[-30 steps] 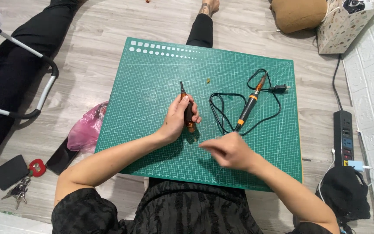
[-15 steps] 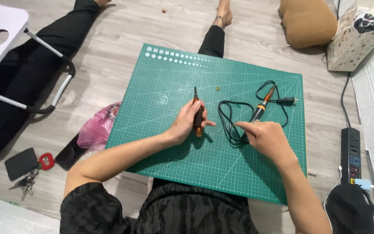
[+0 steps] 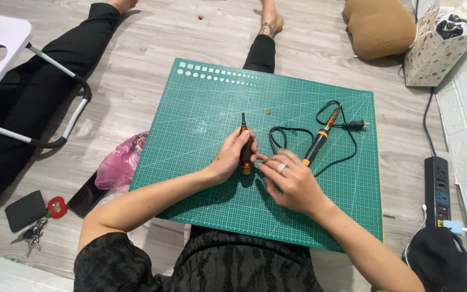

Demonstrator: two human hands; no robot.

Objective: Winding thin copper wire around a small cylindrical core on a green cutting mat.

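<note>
Orange-and-black screwdriver (image 3: 245, 148) gripped in left hand (image 3: 232, 156); right hand (image 3: 293, 184) has moved in, loosely curled fingertips now at its handle, soldering iron (image 3: 320, 139) untouched.

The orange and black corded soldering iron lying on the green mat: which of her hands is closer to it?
Right. The right hand lies just below-left of the orange and black corded soldering iron, nearly touching. The left hand is farther left, gripping a small orange-handled tool.

left of the green cutting mat (image 3: 201, 97) lie a pink plastic bag (image 3: 119, 165), a dark phone (image 3: 86, 196), a black pouch (image 3: 24, 210) and keys (image 3: 31, 234). right of the mat sits a power strip (image 3: 441, 190); beyond its far right corner, a brown cushion (image 3: 379, 27) and a patterned bag (image 3: 440, 46).
</note>
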